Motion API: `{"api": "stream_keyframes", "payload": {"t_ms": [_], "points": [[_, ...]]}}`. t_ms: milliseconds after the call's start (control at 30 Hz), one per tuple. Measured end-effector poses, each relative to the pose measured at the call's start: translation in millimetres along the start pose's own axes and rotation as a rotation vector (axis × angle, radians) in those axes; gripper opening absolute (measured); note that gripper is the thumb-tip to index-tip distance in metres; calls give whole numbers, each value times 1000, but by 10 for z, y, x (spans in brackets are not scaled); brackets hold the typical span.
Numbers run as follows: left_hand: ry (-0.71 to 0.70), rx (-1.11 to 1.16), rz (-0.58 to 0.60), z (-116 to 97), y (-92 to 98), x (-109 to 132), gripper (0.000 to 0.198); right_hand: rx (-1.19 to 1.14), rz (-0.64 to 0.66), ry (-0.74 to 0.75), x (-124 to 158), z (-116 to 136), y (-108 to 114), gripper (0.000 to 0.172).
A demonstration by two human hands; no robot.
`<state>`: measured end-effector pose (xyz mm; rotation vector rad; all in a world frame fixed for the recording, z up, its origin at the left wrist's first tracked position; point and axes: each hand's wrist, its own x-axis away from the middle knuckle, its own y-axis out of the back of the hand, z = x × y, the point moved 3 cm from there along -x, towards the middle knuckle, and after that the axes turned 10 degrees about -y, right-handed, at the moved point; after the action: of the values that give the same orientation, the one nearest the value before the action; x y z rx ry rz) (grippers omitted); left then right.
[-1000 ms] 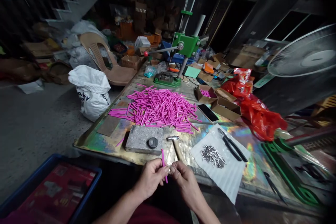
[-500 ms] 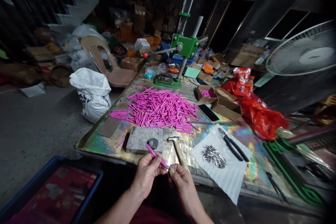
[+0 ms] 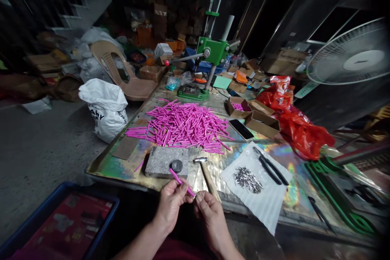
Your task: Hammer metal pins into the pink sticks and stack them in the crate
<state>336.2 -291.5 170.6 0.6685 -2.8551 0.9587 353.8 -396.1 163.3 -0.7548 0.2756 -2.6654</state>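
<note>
Two hands: left hand (image 3: 171,203) and right hand (image 3: 211,212) nearly meet at the near edge of the desk (image 3: 118,170).
Pink stick (image 3: 176,176): in the left hand, slanted, far end toward the stone block (image 3: 160,160), near end at the right fingertips.
Left fingers: thumb and forefinger pinch the stick toward its near end, probably to steady it and leave the tip exposed.
Right fingers: thumb and forefinger drawn together by that tip; cannot tell whether they grip something small.
Forearms: both reach in from below, angled inward.
Black disc (image 3: 177,165): on the block, seemingly for a firm base.
Hammer (image 3: 209,176): right of the block, handle toward the person, presumably within easy reach.
Foam sheet (image 3: 268,205): under metal pins (image 3: 247,179) and pliers (image 3: 269,166), likely to keep small pieces together.
Pink stick pile (image 3: 189,124): beyond the block.
</note>
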Motion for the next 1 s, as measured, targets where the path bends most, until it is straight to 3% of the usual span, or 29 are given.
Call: {"api": "stream_keyframes", "payload": {"t_ms": [167,700,1000], "points": [[-109,-124,40,6,-4,4,21,-45,-12,8,2,-19,-21,37],[-150,-205,-44,-103,120,-74,22,90,51,37,-116,-1,-83,37],[-480,-435,-143,-490,243,-457,12,80,9,8,-125,-80,44,39]]}}
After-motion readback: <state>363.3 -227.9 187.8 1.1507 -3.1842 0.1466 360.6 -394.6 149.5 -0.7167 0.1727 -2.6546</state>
